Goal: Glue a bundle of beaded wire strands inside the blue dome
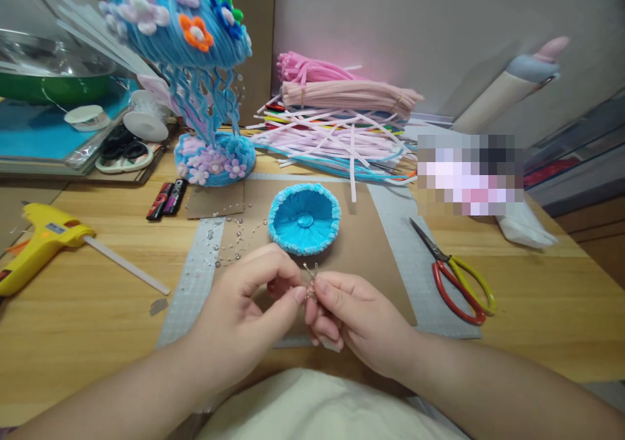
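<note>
My left hand (254, 303) and my right hand (354, 313) meet low over the cardboard sheet, thumbs and fingers pinched together. Between the fingertips is a thin gold-coloured wire piece (311, 272), its two short ends sticking up; the rest of it is hidden by my fingers. Just beyond my hands sits a blue, bowl-shaped pipe-cleaner piece (305, 220) with a fluffy rim and a round centre, hollow side towards me. To its left lie strands of clear beads on fine wire (237, 256).
A yellow hot glue gun (53, 238) lies at left, red-and-yellow handled scissors (461, 280) at right. Behind stand a blue flowered jellyfish-like model (188, 36) and bundles of pipe cleaners (342, 98). Cardboard (371, 251) covers a grey cutting mat (405, 209). Black-handled scissors (124, 150) rest back left.
</note>
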The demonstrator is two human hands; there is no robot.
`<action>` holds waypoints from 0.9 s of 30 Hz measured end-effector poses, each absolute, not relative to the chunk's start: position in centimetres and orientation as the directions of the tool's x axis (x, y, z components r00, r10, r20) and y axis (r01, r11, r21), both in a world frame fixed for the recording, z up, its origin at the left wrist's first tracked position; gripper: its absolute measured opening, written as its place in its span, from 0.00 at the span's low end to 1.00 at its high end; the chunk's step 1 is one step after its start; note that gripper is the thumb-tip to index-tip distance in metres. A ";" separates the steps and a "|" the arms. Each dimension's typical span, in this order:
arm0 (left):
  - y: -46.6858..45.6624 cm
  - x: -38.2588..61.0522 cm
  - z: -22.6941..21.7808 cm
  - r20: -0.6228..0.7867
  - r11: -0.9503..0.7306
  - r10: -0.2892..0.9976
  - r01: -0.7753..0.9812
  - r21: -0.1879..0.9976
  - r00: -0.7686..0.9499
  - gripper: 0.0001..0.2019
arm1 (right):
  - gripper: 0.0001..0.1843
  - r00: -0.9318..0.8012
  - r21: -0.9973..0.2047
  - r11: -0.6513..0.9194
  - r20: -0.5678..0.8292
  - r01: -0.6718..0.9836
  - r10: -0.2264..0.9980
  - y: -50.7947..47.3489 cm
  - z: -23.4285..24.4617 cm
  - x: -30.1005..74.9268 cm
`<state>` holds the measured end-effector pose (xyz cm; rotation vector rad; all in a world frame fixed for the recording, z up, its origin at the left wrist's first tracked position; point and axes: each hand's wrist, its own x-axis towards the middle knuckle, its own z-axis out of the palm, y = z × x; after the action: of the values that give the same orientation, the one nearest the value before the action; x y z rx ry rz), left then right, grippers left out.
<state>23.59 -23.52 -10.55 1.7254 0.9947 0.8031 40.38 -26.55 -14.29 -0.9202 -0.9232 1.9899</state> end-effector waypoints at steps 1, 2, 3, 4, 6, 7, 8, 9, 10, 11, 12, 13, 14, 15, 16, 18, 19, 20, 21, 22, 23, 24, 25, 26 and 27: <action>-23.5 23.6 -10.6 0.059 -0.193 0.893 0.260 0.946 0.446 0.08 | 0.22 -0.460 -0.824 -0.466 -0.295 -0.320 0.838 -26.6 -14.3 40.4; -23.5 23.6 -10.7 0.030 -0.155 0.899 0.253 0.955 0.437 0.08 | 0.22 -0.454 -0.822 -0.468 -0.299 -0.324 0.840 -26.6 -14.2 40.4; -23.4 23.6 -10.8 -0.004 -0.110 0.903 0.240 0.965 0.430 0.08 | 0.22 -0.447 -0.821 -0.468 -0.302 -0.328 0.842 -26.6 -14.2 40.4; -23.4 23.6 -10.9 -0.039 -0.062 0.905 0.222 0.973 0.424 0.07 | 0.22 -0.440 -0.820 -0.468 -0.306 -0.329 0.844 -26.6 -14.2 40.4; -23.4 23.7 -11.1 -0.092 0.014 0.904 0.188 0.982 0.417 0.07 | 0.22 -0.422 -0.828 -0.460 -0.311 -0.321 0.852 -26.6 -14.1 40.4; -23.4 23.7 -11.2 -0.104 0.032 0.904 0.177 0.984 0.415 0.07 | 0.22 -0.414 -0.834 -0.452 -0.308 -0.315 0.857 -26.5 -14.1 40.3; -23.4 23.7 -11.2 -0.104 0.036 0.904 0.170 0.985 0.414 0.07 | 0.21 -0.410 -0.839 -0.445 -0.303 -0.313 0.860 -26.5 -14.0 40.3; -23.5 23.7 -11.2 -0.098 0.030 0.904 0.167 0.985 0.416 0.07 | 0.21 -0.410 -0.840 -0.441 -0.298 -0.316 0.862 -26.5 -14.0 40.3; -23.6 23.7 -11.2 -0.089 0.018 0.902 0.171 0.985 0.422 0.07 | 0.21 -0.412 -0.840 -0.436 -0.289 -0.324 0.864 -26.4 -14.0 40.3; -23.6 23.7 -11.2 -0.079 0.002 0.901 0.177 0.984 0.427 0.07 | 0.21 -0.413 -0.842 -0.427 -0.278 -0.330 0.867 -26.4 -13.9 40.3; -23.7 23.6 -11.2 -0.065 -0.017 0.902 0.186 0.982 0.427 0.06 | 0.21 -0.409 -0.850 -0.412 -0.265 -0.328 0.873 -26.4 -13.9 40.3; -23.8 23.6 -11.2 -0.047 -0.045 0.902 0.200 0.979 0.430 0.04 | 0.21 -0.404 -0.862 -0.392 -0.250 -0.320 0.880 -26.4 -13.8 40.3; -23.8 23.6 -11.1 -0.022 -0.083 0.898 0.220 0.972 0.439 0.03 | 0.22 -0.399 -0.877 -0.370 -0.234 -0.307 0.886 -26.4 -13.8 40.2; -23.8 23.6 -11.1 0.009 -0.132 0.892 0.242 0.961 0.451 0.03 | 0.22 -0.398 -0.891 -0.349 -0.219 -0.290 0.891 -26.4 -13.7 40.2; -23.7 23.5 -11.0 0.043 -0.185 0.884 0.264 0.947 0.466 0.04 | 0.22 -0.404 -0.900 -0.339 -0.212 -0.274 0.890 -26.4 -13.7 40.3; -23.5 23.5 -10.9 0.096 -0.273 0.862 0.296 0.915 0.497 0.06 | 0.22 -0.425 -0.898 -0.352 -0.219 -0.263 0.878 -26.3 -13.6 40.3; -23.4 23.4 -10.8 0.109 -0.295 0.856 0.303 0.906 0.506 0.06 | 0.22 -0.436 -0.891 -0.366 -0.226 -0.269 0.871 -26.2 -13.6 40.4; -23.2 23.4 -10.8 0.112 -0.299 0.853 0.303 0.905 0.509 0.07 | 0.22 -0.448 -0.881 -0.380 -0.230 -0.282 0.864 -26.2 -13.5 40.4; -23.0 23.3 -10.7 0.096 -0.283 0.854 0.303 0.910 0.512 0.07 | 0.21 -0.463 -0.871 -0.393 -0.230 -0.294 0.856 -26.1 -13.5 40.5; -22.8 23.2 -10.7 0.068 -0.256 0.851 0.298 0.920 0.520 0.06 | 0.21 -0.484 -0.865 -0.402 -0.224 -0.302 0.846 -26.0 -13.5 40.7; -22.7 23.1 -10.6 0.031 -0.217 0.846 0.290 0.932 0.532 0.06 | 0.21 -0.510 -0.862 -0.409 -0.218 -0.299 0.832 -25.9 -13.5 40.8; -22.5 22.9 -10.6 -0.007 -0.172 0.838 0.278 0.945 0.545 0.06 | 0.21 -0.538 -0.863 -0.416 -0.214 -0.288 0.815 -25.8 -13.5 40.9; -22.4 22.8 -10.6 -0.045 -0.127 0.828 0.265 0.956 0.558 0.06 | 0.21 -0.566 -0.863 -0.425 -0.212 -0.274 0.797 -25.7 -13.4 41.0; -22.3 22.7 -10.6 -0.074 -0.090 0.818 0.254 0.963 0.571 0.06 | 0.21 -0.591 -0.861 -0.435 -0.213 -0.264 0.778 -25.7 -13.4 41.2; -22.3 22.6 -10.5 -0.093 -0.064 0.810 0.244 0.968 0.580 0.06 | 0.21 -0.611 -0.855 -0.448 -0.212 -0.262 0.763 -25.7 -13.4 41.2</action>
<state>22.58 -22.31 -10.54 1.6112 0.9038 0.5876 41.23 -25.68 -13.42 -0.7915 -1.0904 2.0888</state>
